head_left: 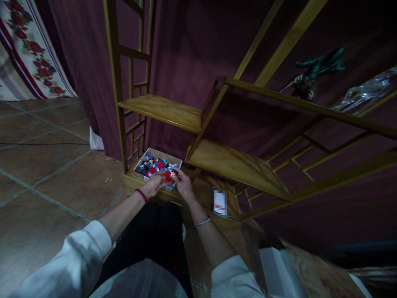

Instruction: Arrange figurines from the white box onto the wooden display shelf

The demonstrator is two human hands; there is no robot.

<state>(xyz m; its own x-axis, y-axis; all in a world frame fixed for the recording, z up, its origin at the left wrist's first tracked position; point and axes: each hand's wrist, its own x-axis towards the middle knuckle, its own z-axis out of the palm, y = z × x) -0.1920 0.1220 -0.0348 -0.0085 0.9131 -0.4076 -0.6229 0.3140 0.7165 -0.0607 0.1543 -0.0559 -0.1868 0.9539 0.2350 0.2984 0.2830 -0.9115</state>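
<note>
Both of my hands meet over the near right corner of a shallow cardboard box [142, 160]. A small red figurine [168, 176] with a dark-haired head is held between them. My left hand [155, 183], below a red bead bracelet, grips its left side. The fingers of my right hand [183, 183] pinch it near the head from the right. Inside the box lie several small figurines [151, 162] in blue, red, black and white, heaped together. The box rests on the lowest board of a wooden shelf unit [161, 109].
A phone-like object [220, 203] with a blurred screen lies on the low board to the right. Higher up stand a green-winged statuette [310, 74] and a clear plastic-wrapped item [366, 91]. A white box [281, 271] is at lower right. Behind the shelves hangs a maroon curtain [83, 62].
</note>
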